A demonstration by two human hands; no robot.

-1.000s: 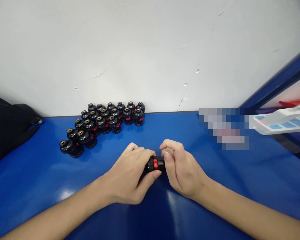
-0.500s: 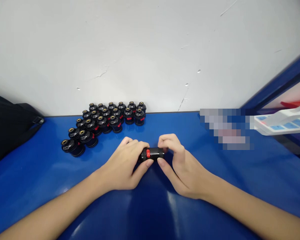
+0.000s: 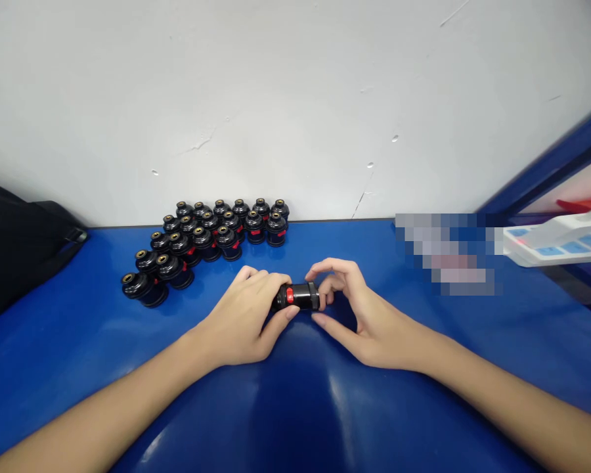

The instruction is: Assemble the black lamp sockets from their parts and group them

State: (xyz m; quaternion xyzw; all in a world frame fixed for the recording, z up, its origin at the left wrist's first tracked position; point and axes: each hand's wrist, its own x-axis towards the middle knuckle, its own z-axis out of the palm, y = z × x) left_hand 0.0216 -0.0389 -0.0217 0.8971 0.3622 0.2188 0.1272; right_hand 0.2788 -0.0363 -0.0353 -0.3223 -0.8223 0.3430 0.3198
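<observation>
Lying just below the frame's centre, between both hands: a small black part (image 3: 299, 297) with a red tab on its left portion. Gripping its left end, the left hand (image 3: 249, 318) — fingers curled over the top, thumb pressing up from beneath, closed around that end. Meeting its right end, the right hand (image 3: 362, 312) — loosely cupped and about half open, index finger arching over the top and fingertips pinching the end, thumb stretching out below toward the left without clearly touching. Sitting a little above the blue table (image 3: 79, 368), though whether touching it or hovering cannot be told. Compared with half a second ago: part riding slightly higher in the frame, right hand opening wider and showing more of the part's right end, red tab staying in much the same place near the left thumb; against a second ago, both hands lying further up the frame and the tab shifting leftward. Running nearly level across the picture, the part's long axis — left to right, right end dipping only slightly, red tab facing the camera. Standing upright in the frame's left centre, well apart from the hands: a cluster of similar black parts (image 3: 207, 240) against the white wall (image 3: 276, 98). Resting at the far left edge, a black bag (image 3: 14, 243).
</observation>
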